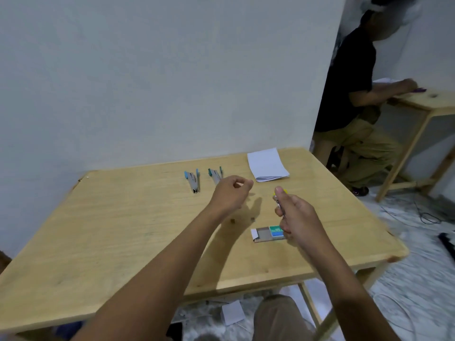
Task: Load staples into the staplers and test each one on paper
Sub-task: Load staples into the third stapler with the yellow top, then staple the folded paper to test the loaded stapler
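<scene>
Loading looks like my current step: my right hand (pixel 295 217) grips the yellow stapler (pixel 285 192) just above the open staple box (pixel 267 234) on the table (pixel 123 230). My left hand (pixel 230 193) hovers with fingertips pinched, perhaps on a staple strip; I cannot tell. Next I must seat staples, then reach the paper (pixel 267 164) at the far edge.

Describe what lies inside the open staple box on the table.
Its slid-out tray shows a grey block of staples. The green and blue sleeve covers the rest of the tray, and the right hand hides the box's near right corner.
</scene>
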Available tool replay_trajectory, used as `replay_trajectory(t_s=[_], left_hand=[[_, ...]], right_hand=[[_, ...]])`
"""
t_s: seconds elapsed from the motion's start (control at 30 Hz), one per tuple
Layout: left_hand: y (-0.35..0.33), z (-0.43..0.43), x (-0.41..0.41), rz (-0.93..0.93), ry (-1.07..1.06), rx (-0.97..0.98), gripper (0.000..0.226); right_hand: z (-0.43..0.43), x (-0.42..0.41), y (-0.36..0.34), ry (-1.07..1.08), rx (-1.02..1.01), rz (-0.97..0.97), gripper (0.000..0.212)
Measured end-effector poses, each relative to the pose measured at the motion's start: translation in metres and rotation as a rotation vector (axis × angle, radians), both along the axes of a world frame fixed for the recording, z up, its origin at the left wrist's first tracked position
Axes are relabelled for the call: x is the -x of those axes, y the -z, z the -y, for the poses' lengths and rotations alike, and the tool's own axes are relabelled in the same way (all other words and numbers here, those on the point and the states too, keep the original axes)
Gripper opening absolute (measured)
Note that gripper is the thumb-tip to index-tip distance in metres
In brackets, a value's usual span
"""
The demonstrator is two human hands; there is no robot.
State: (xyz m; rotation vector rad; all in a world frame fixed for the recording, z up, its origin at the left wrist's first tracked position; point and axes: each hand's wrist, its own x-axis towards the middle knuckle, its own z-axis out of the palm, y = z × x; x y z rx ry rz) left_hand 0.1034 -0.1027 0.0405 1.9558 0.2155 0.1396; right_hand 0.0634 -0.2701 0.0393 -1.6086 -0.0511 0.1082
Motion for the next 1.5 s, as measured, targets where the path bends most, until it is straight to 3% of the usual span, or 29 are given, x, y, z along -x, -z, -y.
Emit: replay_trajectory(t_s=[0.13, 0.3, 0.37, 0.63, 0.73, 0.87, 1.03, 1.17, 1.5], left_hand=[[0.006, 0.023, -0.070, -0.080, -0.042, -0.115, 0.049], [0.015, 0.035, -0.129, -0.242, -0.139, -0.331, 0.043], [0.018, 0.037, -0.144, -0.278, -0.152, -0.404, 0.030], [0.011, 0.033, -0.181, -0.424, -0.077, -0.380, 0.038], [0.011, 0.032, -0.182, -0.413, -0.056, -0.276, 0.032], [0.013, 0.025, -0.163, -0.252, 0.011, -0.064, 0.020], [0.005, 0.004, -0.096, -0.075, 0.129, 0.175, 0.031], [-0.004, -0.017, -0.033, -0.054, 0.224, 0.363, 0.035], [-0.022, -0.049, 0.072, -0.041, 0.277, 0.510, 0.032]], right_hand=[[0.022, -0.019, 0.000, 0.003, 0.046, 0.039, 0.047], [0.040, -0.043, 0.004, -0.008, 0.075, 0.059, 0.057], [0.044, -0.051, 0.004, -0.001, 0.072, 0.074, 0.064], [0.048, -0.072, 0.013, 0.043, -0.012, 0.034, 0.044], [0.047, -0.072, 0.017, 0.055, -0.034, 0.016, 0.046], [0.050, -0.067, 0.021, 0.083, 0.027, 0.026, 0.043], [0.055, -0.062, 0.020, 0.216, 0.007, 0.023, 0.032], [0.049, -0.056, 0.004, 0.260, -0.062, 0.055, 0.031], [-0.019, -0.007, -0.028, -0.073, -0.107, 0.182, 0.010]])
